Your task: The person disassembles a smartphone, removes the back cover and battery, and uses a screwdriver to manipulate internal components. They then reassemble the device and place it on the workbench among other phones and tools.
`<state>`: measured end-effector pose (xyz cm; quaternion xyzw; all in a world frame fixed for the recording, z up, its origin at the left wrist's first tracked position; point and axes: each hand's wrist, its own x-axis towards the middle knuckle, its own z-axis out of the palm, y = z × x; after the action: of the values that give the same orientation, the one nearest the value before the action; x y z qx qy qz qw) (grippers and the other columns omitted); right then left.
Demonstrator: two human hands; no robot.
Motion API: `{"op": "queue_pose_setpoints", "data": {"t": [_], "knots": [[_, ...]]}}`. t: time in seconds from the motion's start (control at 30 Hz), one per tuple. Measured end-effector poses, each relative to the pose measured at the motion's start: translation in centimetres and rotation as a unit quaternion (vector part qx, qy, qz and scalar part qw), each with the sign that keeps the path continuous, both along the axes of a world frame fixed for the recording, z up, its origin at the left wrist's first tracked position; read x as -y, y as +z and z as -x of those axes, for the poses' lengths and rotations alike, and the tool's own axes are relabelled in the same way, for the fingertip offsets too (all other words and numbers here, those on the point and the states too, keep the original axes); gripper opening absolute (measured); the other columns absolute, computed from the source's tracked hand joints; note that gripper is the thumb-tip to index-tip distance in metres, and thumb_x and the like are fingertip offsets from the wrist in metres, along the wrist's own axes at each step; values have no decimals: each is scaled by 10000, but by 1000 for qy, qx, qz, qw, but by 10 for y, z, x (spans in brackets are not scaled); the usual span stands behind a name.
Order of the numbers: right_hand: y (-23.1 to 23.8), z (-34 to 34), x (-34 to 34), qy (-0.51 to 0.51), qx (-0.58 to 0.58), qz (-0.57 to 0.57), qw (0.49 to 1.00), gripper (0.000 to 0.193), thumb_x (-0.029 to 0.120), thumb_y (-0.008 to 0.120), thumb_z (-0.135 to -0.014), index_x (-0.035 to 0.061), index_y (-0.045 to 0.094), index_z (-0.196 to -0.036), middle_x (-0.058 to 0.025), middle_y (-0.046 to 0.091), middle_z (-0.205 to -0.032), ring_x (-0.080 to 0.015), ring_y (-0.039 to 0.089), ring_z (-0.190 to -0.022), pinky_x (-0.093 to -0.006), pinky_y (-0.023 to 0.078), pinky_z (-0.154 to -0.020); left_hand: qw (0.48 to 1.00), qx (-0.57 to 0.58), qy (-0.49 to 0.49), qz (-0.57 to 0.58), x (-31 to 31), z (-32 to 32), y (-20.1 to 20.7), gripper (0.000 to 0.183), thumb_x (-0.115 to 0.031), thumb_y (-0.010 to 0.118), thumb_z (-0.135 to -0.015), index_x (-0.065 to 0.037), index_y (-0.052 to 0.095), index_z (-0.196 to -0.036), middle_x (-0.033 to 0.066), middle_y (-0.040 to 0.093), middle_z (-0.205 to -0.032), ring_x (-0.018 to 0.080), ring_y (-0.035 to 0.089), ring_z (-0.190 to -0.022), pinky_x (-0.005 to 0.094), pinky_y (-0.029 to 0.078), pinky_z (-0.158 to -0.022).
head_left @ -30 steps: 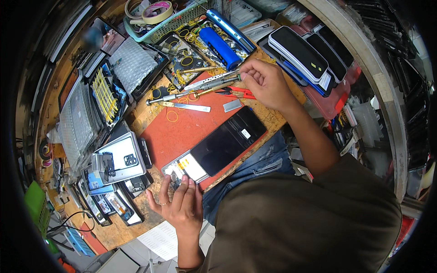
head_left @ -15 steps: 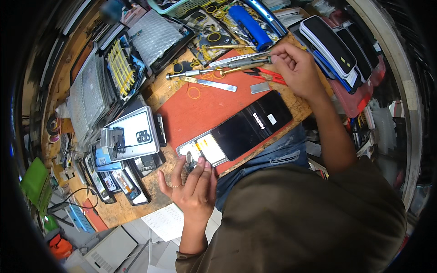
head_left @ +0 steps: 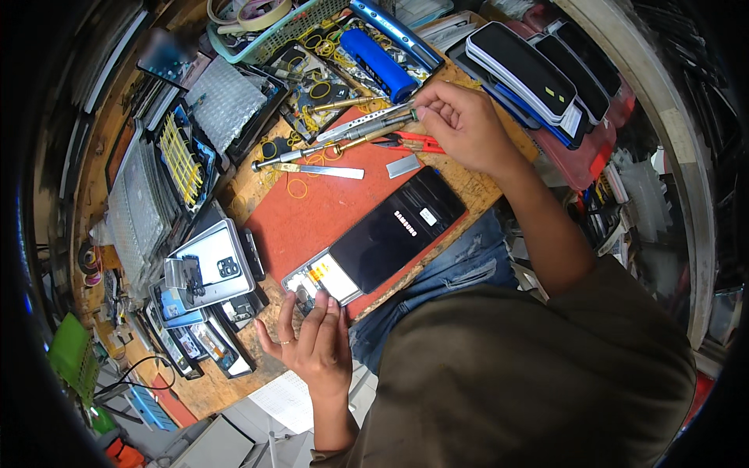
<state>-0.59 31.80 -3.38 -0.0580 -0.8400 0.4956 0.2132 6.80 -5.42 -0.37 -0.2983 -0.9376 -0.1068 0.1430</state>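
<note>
An opened phone body (head_left: pixel 343 285) lies at a slant on the red mat (head_left: pixel 292 226), its white inside and orange flex strip showing. Covering its upper part is a black glass panel (head_left: pixel 388 246) with a small white sticker. My left hand (head_left: pixel 316 347) rests its outstretched fingertips on the phone's lower end, fingers apart, a ring on one. Beyond the mat, my right hand (head_left: pixel 460 125) pinches the end of a grey screwdriver (head_left: pixel 374 125) in a row of tools. A brass-coloured screwdriver (head_left: pixel 360 140) and red-handled pliers or cutters (head_left: pixel 421 143) lie close by.
A flat metal blade (head_left: pixel 331 171) and a small silver plate (head_left: pixel 403 166) lie on the mat. Left stand stacked phone parts (head_left: pixel 214 269) and bubble-wrapped panels (head_left: pixel 140 195). A blue cylinder (head_left: pixel 378 65) lies at the back; several phone screens (head_left: pixel 523 74) are piled at right.
The whole view has shifted, so the bench and both hands appear farther left. My left hand keeps its place on the phone, and my right hand stays at the screwdriver's end.
</note>
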Motion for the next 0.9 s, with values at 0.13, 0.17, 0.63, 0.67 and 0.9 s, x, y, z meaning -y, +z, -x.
{"op": "queue_pose_setpoints", "data": {"t": [0.13,0.17,0.63,0.67,0.9], "knots": [[0,-1,-1,7,11,-2,1000,67,48,727,-1004,-4,713,-1044,-59,721,-783,-79,641,-623,-290,502,-573,1000,-6,3,1,-1,-1,0,199,-165,899,-870,-164,836,-1058,-45,828,-1099,319,676,-1328,631,163,-1326],[0,-1,-1,7,14,0,1000,68,49,727,-1004,-3,713,-1045,-63,724,-786,-84,646,-624,-294,507,-577,1000,-6,8,7,-1,-1,0,202,-165,901,-869,-164,836,-1060,-43,828,-1101,318,677,-1326,630,165,-1325],[-5,0,0,18,6,36,999,97,75,738,-1020,-13,710,-1050,-76,719,-783,-110,645,-643,-311,509,-602,994,74,-24,-78,-11,17,19,645,-218,946,-797,-58,672,-1358,115,736,-1285,353,652,-1309,618,290,-1271],[-4,0,0,19,6,34,999,98,75,738,-1020,-13,710,-1051,-76,719,-783,-110,646,-643,-311,509,-601,992,82,-29,-93,-12,19,21,652,-221,948,-795,-51,671,-1360,125,731,-1296,353,651,-1311,613,304,-1265],[-3,-1,0,17,1,20,1000,91,71,731,-1019,-10,712,-1056,-84,727,-789,-119,666,-660,-314,521,-615,984,116,-70,-119,-36,31,23,853,-239,973,-727,-29,616,-1473,201,660,-1429,401,598,-1376,609,345,-1261]]}}
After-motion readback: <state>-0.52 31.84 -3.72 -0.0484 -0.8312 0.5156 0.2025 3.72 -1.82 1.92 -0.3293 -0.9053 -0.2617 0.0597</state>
